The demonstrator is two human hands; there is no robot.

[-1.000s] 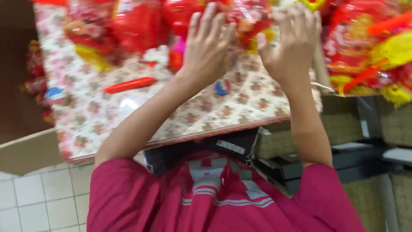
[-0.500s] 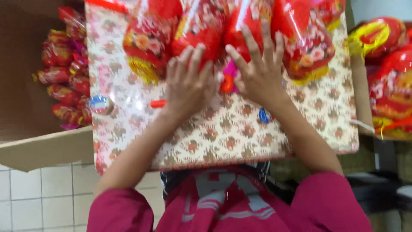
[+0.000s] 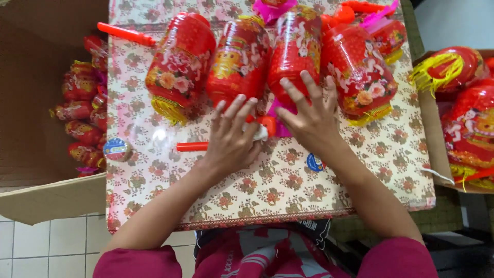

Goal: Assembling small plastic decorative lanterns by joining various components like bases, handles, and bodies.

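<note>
Half a second before, both hands lay higher on the table, with the fingers on the lower ends of the lanterns; now they had come down toward the person, and the camera showed more of the table. The left hand [image 3: 231, 139] rested flat with fingers spread over a red stick [image 3: 193, 146], covering its right part, where a red and white piece [image 3: 263, 126] showed just beside the fingertips. The stick lay on the floral cloth [image 3: 288, 190], below the row of lanterns, with its long axis almost across the table, the free end pointing to the person's left. The right hand [image 3: 309, 121] was also open and spread, palm down, and its fingertips touched the bottom of the third lantern [image 3: 297, 49]; it pinched nothing. So the hands seemed to have left the lanterns and gone to the stick. Four red lanterns lay side by side with tassels toward the person, long axes pointing away. A second stick [image 3: 126, 34] lay at the far left corner. A box [image 3: 36, 103] to the left held small lanterns [image 3: 82, 118].
</note>
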